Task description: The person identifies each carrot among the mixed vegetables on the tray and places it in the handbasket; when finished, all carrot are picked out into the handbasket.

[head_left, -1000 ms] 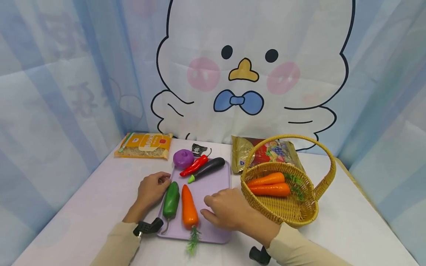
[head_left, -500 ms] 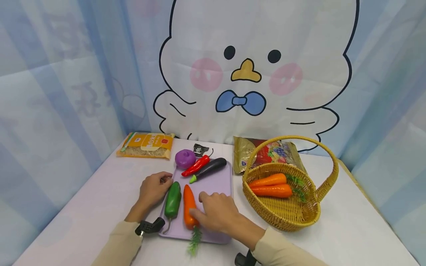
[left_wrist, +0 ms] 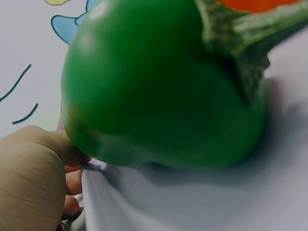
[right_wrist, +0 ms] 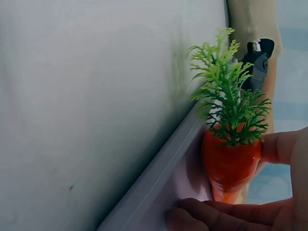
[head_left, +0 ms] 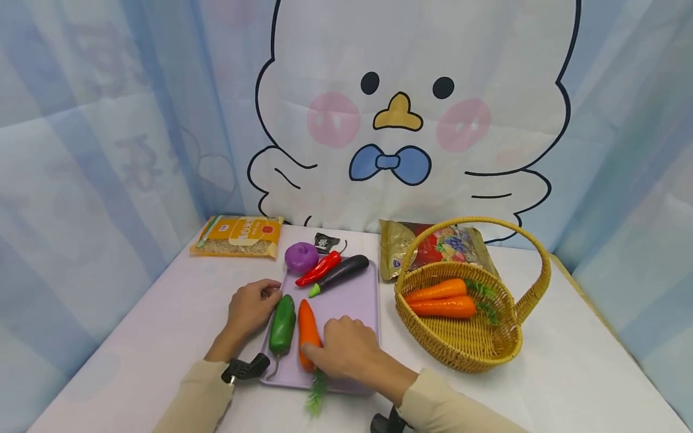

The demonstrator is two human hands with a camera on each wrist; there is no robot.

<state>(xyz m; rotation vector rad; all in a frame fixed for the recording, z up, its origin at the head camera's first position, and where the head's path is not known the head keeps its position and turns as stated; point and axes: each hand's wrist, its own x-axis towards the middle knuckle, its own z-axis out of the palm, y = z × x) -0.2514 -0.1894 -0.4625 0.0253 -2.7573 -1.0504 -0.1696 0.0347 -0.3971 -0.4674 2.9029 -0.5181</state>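
Observation:
A toy carrot (head_left: 310, 331) with a green top lies on the lilac tray (head_left: 354, 300). My right hand (head_left: 349, 349) pinches it, thumb on one side and fingers on the other, as the right wrist view shows with the carrot's leafy end (right_wrist: 231, 101) nearest the camera. At the tray's left edge, my left hand (head_left: 251, 310) holds the rim, thumb over it and fingers curled beneath in the left wrist view. Between the hands lies a green pepper (head_left: 282, 325), which fills much of the left wrist view.
On the tray's far end are a purple onion (head_left: 301, 257), a red chili (head_left: 320, 269) and an eggplant (head_left: 341, 275). To the right stands a wicker basket (head_left: 460, 359) holding two carrots (head_left: 445, 305). Behind are a yellow grain bag (head_left: 238, 236), a black packet (head_left: 326, 242) and a gold-red bag (head_left: 391, 249).
My right hand has moved left from beside the basket, over the tray, and now pinches the carrot. The left hand has stayed at the tray's edge.

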